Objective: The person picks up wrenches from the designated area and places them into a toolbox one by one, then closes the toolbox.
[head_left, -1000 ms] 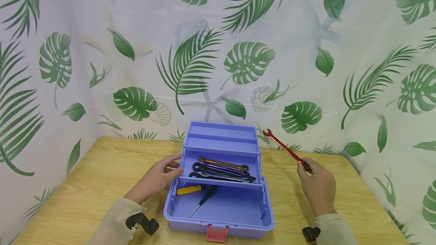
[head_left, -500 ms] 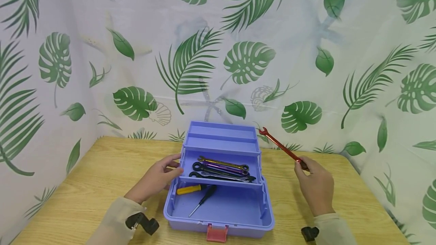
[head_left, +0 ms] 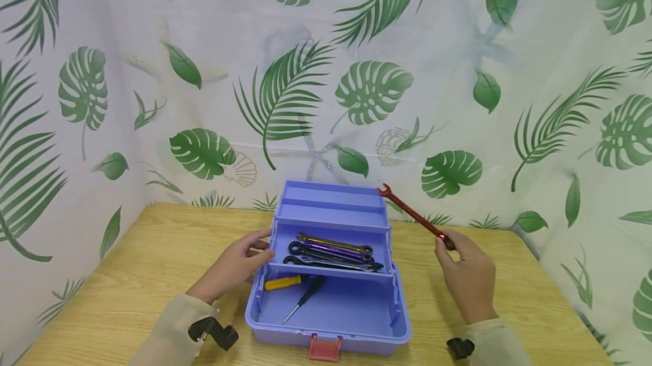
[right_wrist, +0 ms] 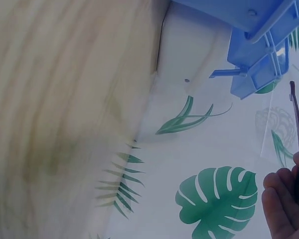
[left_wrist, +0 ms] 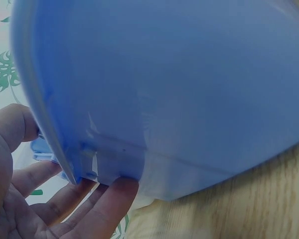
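My right hand pinches a red wrench by its lower end, up in the air right of the purple-blue toolbox. The wrench slants up to the left, its open-jaw end near the upper tray's right corner. In the right wrist view the wrench shows edge-on above the curled fingers. My left hand holds the toolbox's left side, thumb at the tray edge. Several wrenches, among them a gold wrench, lie in the middle tray. A yellow-handled screwdriver and a black screwdriver lie in the bottom compartment.
The toolbox stands unfolded on a wooden table, its red latch facing me. A stepped upper tray rises at the back. Behind the table hangs a white cloth printed with green leaves.
My right hand has shifted slightly left with the red wrench, bringing its tip from beside the upper tray to the tray's corner in view. The left hand and toolbox stay put.
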Available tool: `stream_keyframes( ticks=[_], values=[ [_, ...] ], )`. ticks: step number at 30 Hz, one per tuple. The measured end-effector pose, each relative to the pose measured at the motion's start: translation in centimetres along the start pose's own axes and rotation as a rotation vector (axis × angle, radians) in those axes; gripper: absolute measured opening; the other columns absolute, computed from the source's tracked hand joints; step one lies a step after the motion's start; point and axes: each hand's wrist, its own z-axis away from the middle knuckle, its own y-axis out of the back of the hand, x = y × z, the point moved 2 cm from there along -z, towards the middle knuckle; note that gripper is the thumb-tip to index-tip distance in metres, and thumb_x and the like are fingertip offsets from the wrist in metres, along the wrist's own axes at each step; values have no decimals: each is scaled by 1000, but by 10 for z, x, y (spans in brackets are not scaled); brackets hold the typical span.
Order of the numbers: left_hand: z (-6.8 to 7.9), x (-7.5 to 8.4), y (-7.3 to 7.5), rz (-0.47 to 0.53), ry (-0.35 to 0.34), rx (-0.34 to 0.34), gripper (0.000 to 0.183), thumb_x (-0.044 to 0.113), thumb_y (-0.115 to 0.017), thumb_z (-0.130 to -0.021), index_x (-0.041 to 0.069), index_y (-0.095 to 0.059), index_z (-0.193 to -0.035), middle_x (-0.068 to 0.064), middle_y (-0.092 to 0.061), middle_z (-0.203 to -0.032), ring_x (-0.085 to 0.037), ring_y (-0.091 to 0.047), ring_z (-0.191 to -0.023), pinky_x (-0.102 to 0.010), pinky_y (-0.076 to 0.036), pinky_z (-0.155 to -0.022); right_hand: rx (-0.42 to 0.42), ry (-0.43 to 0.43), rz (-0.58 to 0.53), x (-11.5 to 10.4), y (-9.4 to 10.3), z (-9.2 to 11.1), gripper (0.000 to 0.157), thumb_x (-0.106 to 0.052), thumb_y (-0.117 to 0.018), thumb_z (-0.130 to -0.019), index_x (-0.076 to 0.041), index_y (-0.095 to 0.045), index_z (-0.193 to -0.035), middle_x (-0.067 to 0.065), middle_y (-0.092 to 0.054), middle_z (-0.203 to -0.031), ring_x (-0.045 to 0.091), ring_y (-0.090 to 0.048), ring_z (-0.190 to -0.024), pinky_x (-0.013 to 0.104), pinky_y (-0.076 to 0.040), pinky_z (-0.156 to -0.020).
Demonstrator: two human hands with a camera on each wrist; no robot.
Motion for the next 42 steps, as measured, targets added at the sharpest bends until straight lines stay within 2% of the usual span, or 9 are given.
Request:
stream_keyframes(
  ticks=[6, 11, 18, 25, 31, 34, 38, 42],
  values=[
    [0, 0, 0, 1, 7, 5, 55, 22, -65, -103, 14, -47, -155, -18, -59, -131, -31, -67, -111, -42, -64, -69, 3, 64, -21, -5, -1, 0, 19, -3, -79, -83, -5, -77, -102, 8, -76, -87, 24, -72, -74, 35, -50, -65],
    [0, 1, 0, 0, 11, 5, 55, 22, -65, -103, 15, -47, -155, -18, -59, -132, -31, -67, -111, -42, -64, -70, -44, 103, -12, -7, -4, 2, 19, -5, -79, -84, -3, -76, -103, 11, -77, -95, 27, -74, -79, 45, -56, -70],
    [0, 2, 0, -17, 15, 5, 55, 25, -66, -103, 16, -48, -154, -16, -60, -132, -30, -67, -109, -41, -64, -69, -107, 146, -18, -9, -6, 4, 21, -8, -80, -84, -3, -75, -104, 12, -77, -98, 28, -75, -83, 49, -61, -73],
    [-1, 0, 0, -20, 13, 5, 55, 24, -66, -102, 16, -48, -154, -16, -61, -131, -29, -67, -108, -41, -63, -68, -116, 210, -66, -12, -8, 5, 21, -10, -76, -84, -6, -75, -105, 7, -77, -97, 25, -75, -82, 46, -60, -70],
    [-1, 0, 0, -12, 7, 3, 55, 24, -66, -102, 15, -48, -154, -17, -60, -131, -29, -67, -108, -41, -64, -68, -109, 249, -103, -13, -9, 5, 20, -23, -68, -95, -10, -77, -107, 2, -77, -101, 20, -74, -85, 30, -58, -76],
    [0, 1, 0, -12, 8, 5, 55, 23, -66, -103, 15, -48, -154, -17, -60, -131, -30, -67, -108, -41, -64, -68, -130, 244, -104, -13, -9, 5, 22, -25, -68, -96, -9, -77, -108, 3, -77, -103, 21, -74, -88, 31, -59, -78],
    [0, 1, 0, -16, 8, 7, 55, 24, -66, -103, 15, -48, -154, -17, -61, -130, -29, -67, -108, -41, -64, -68, -172, 216, -95, -12, -8, 5, 22, -17, -75, -90, -9, -77, -110, 5, -77, -105, 23, -75, -91, 29, -59, -83],
    [-1, 0, 1, -22, 1, 6, 55, 24, -66, -103, 16, -49, -154, -17, -62, -129, -29, -68, -107, -40, -63, -67, -205, 238, -95, -12, -8, 5, 20, -21, -74, -91, -11, -76, -109, 2, -77, -105, 19, -73, -91, 31, -59, -82]
  ],
)
